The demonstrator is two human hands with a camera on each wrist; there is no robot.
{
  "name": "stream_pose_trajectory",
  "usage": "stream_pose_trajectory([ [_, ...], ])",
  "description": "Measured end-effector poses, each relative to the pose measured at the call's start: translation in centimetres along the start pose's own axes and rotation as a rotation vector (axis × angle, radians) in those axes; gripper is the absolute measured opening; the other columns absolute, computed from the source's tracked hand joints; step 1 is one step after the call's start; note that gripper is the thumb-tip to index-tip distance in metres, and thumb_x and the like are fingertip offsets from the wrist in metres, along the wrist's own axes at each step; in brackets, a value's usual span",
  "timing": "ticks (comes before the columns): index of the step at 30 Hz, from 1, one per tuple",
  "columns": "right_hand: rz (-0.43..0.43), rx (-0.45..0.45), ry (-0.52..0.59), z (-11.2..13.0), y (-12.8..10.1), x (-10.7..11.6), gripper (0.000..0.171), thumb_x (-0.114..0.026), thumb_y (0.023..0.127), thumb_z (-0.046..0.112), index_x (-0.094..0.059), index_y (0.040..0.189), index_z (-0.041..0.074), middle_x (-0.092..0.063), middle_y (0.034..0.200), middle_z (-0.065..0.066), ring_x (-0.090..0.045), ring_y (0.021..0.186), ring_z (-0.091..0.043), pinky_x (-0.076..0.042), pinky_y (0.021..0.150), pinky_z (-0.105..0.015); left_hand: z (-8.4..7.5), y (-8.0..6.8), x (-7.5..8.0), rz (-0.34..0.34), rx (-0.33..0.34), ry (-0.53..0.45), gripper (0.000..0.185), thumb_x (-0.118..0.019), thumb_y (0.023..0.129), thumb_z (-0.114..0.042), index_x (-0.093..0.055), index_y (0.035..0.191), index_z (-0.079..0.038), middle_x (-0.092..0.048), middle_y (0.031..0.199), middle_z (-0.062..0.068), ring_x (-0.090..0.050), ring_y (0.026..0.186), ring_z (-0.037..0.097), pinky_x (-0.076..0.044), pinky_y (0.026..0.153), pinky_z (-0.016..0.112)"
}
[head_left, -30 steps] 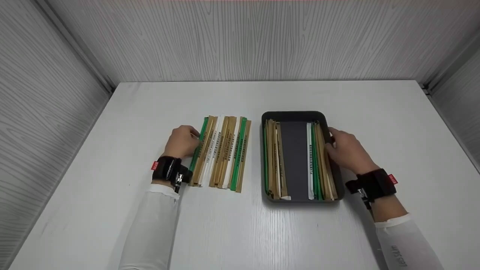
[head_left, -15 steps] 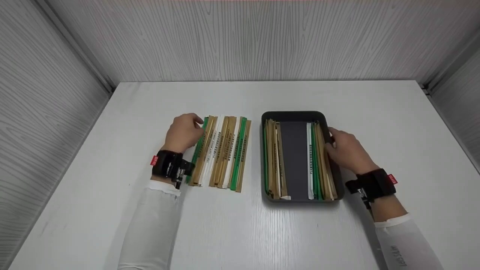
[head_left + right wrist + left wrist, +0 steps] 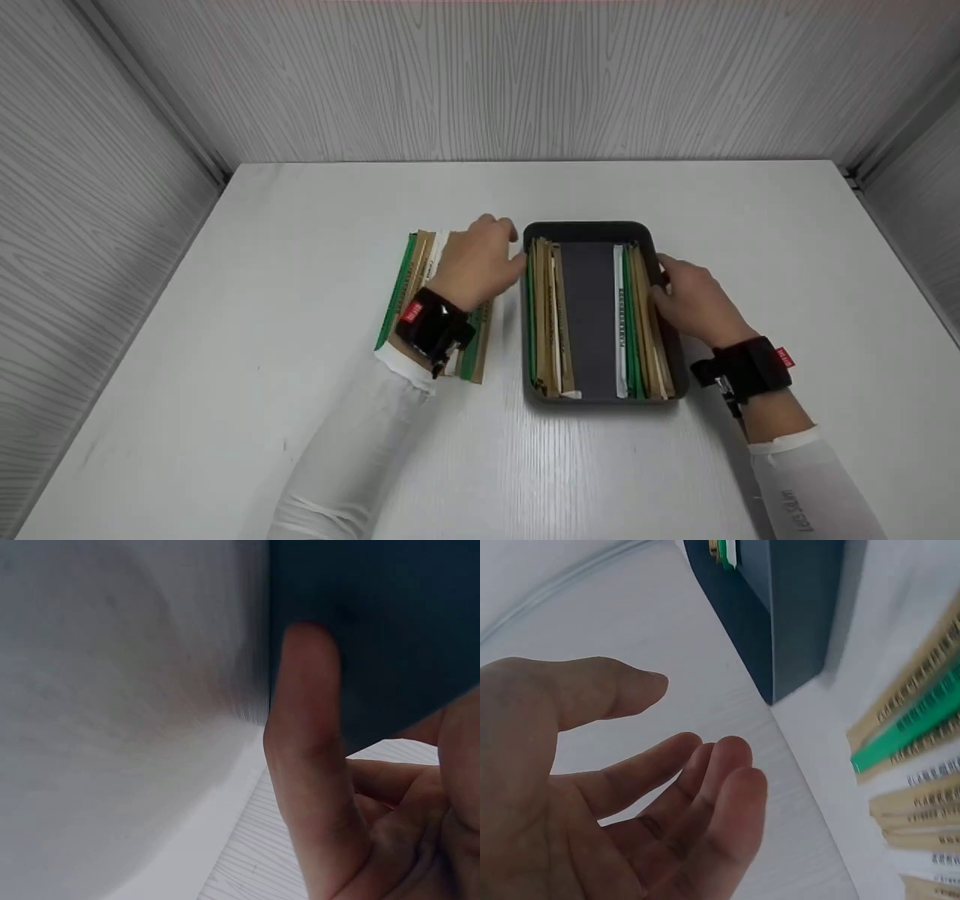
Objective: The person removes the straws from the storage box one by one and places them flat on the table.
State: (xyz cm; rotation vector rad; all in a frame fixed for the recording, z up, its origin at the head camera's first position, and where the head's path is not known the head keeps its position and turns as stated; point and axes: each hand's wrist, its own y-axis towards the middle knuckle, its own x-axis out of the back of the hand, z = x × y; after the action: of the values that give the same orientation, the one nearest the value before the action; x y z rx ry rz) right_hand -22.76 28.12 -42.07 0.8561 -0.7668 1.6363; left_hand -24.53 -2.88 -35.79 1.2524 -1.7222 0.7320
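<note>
My left hand (image 3: 478, 264) is over the right part of a row of long, thin paper-wrapped sticks (image 3: 401, 289), in green, brown and white. Its thumb and fingers are apart and hold nothing in the left wrist view, while in the head view the thumb tip reaches the left rim of a dark rectangular tray (image 3: 587, 227). At the tray's right side, my right hand (image 3: 694, 300) grips the wall, one finger (image 3: 311, 690) lying along the outside. Inside the tray stand two groups of wrapped sticks, a left bundle (image 3: 546, 322) and a right bundle (image 3: 637, 322), with bare floor between.
All of this lies on a white table (image 3: 585, 480). Grey wood-grain panels close off the back (image 3: 480, 82) and both sides. Part of the stick row is hidden under the left hand and wrist strap (image 3: 431, 322).
My left hand first slid up along the green stick at the row's left end, then moved right across the row to the tray's left rim. The right hand and tray stay put.
</note>
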Motion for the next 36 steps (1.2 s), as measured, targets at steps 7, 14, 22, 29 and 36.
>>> stream_pose_trajectory([
  [7, -0.011, 0.005, -0.003, -0.1, 0.0, 0.0, 0.052, -0.049, 0.105, 0.007, -0.038, 0.151, -0.013, -0.063, 0.12, -0.032, -0.063, 0.09, -0.034, -0.054, 0.073, -0.045, -3.7, 1.9, -3.1, 0.111, -0.096, 0.067, 0.035, -0.057, 0.097, -0.004, -0.046, 0.066, -0.015, -0.043, 0.063, -0.004, -0.043, 0.052, 0.01, -0.039, 0.045, 0.024],
  [14, 0.016, -0.019, 0.014, 0.2, 0.0, 0.1, 0.055, -0.048, 0.106, 0.008, -0.033, 0.155, -0.012, -0.056, 0.136, -0.036, -0.062, 0.105, -0.039, -0.054, 0.085, -0.051, -4.2, 2.9, -5.5, 0.126, -0.051, 0.236, 0.017, -0.066, 0.095, -0.007, -0.068, 0.079, -0.01, -0.068, 0.086, 0.006, -0.063, 0.066, 0.014, -0.053, 0.054, 0.029],
  [22, 0.017, -0.02, 0.009, 0.2, 0.2, 0.2, 0.055, -0.048, 0.106, 0.009, -0.034, 0.155, -0.011, -0.056, 0.136, -0.036, -0.061, 0.105, -0.039, -0.054, 0.084, -0.052, -4.1, 3.3, -6.4, 0.157, -0.032, 0.345, 0.01, -0.071, 0.094, -0.014, -0.074, 0.085, -0.01, -0.075, 0.093, 0.007, -0.07, 0.078, 0.019, -0.06, 0.065, 0.037],
  [29, 0.006, -0.003, 0.005, 0.1, 0.1, 0.1, 0.055, -0.049, 0.105, 0.008, -0.034, 0.153, -0.014, -0.058, 0.132, -0.037, -0.063, 0.097, -0.037, -0.055, 0.077, -0.048, -4.2, 3.4, -7.0, 0.216, 0.005, 0.413, 0.031, -0.069, 0.094, -0.025, -0.056, 0.068, -0.018, -0.062, 0.073, -0.001, -0.063, 0.071, 0.016, -0.057, 0.067, 0.037],
  [36, 0.007, -0.011, 0.002, 0.0, 0.1, 0.1, 0.055, -0.049, 0.105, 0.008, -0.035, 0.153, -0.014, -0.06, 0.127, -0.036, -0.064, 0.093, -0.036, -0.056, 0.073, -0.045, -3.9, 3.3, -7.0, 0.227, 0.012, 0.317, 0.036, -0.066, 0.095, -0.022, -0.05, 0.062, -0.019, -0.05, 0.061, -0.004, -0.051, 0.059, 0.014, -0.046, 0.058, 0.036],
])
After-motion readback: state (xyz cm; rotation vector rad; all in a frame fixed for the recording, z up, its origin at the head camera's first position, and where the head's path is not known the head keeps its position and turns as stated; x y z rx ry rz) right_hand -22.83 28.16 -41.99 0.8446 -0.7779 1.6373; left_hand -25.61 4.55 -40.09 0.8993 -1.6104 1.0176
